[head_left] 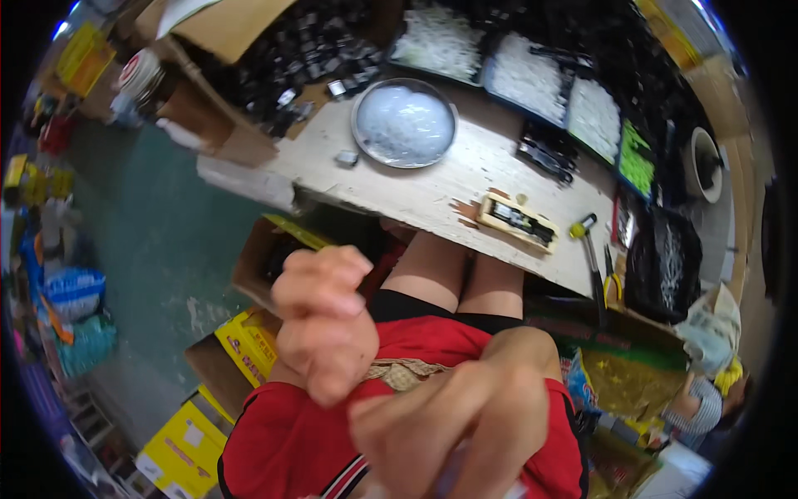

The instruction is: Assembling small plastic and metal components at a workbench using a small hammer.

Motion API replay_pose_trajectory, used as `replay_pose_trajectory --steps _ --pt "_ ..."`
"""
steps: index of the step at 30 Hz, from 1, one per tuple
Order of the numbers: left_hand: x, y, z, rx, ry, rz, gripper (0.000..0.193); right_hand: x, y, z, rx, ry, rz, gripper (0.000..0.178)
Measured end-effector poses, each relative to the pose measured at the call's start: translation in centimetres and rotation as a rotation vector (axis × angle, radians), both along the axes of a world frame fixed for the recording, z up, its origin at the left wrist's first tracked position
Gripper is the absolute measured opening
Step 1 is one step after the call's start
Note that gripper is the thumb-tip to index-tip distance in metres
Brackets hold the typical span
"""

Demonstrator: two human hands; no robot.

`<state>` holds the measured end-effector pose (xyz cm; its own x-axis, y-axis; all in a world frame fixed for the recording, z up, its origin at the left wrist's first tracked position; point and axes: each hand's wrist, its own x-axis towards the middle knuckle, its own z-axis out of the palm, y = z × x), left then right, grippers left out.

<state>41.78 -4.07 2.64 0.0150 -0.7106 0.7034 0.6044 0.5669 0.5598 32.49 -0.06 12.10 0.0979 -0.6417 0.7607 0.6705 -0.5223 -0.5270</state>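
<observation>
Above my lap, close to the camera, both of my hands are raised off the table and blurred. My left hand [326, 323] has its fingers curled in; whatever may be inside them is hidden. Lower and to the right, my right hand [465, 420] is bent over with its back toward me. A pale, blurred bit shows beneath its fingers, too unclear to name. Beyond the hands, at the table's near edge, lies a cream-coloured block fixture [490, 218] with a black and metal part [519, 219] set in it.
On the worktable [374, 193] stand a round metal bowl [357, 137], trays of white pieces [528, 75] and a tray of green pieces [637, 158]. A small mallet [592, 254] and yellow-handled pliers [613, 283] lie at the right. Cardboard boxes [187, 441] stand beside my legs.
</observation>
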Motion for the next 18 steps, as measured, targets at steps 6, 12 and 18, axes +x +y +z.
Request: replay_pose_trajectory --steps 6,12,18 --pt "-0.8 0.4 -2.5 0.130 -0.053 -0.134 0.035 1.5 5.4 -1.2 0.354 -0.237 0.388 0.035" --pt "-2.9 2.4 -3.0 0.167 -0.144 -0.308 0.029 0.3 7.5 -1.8 0.153 -0.313 0.037 0.026" --pt "-4.2 4.2 -3.0 0.193 -0.276 -0.331 0.019 -5.8 10.9 -0.5 0.135 0.196 -0.023 0.015"
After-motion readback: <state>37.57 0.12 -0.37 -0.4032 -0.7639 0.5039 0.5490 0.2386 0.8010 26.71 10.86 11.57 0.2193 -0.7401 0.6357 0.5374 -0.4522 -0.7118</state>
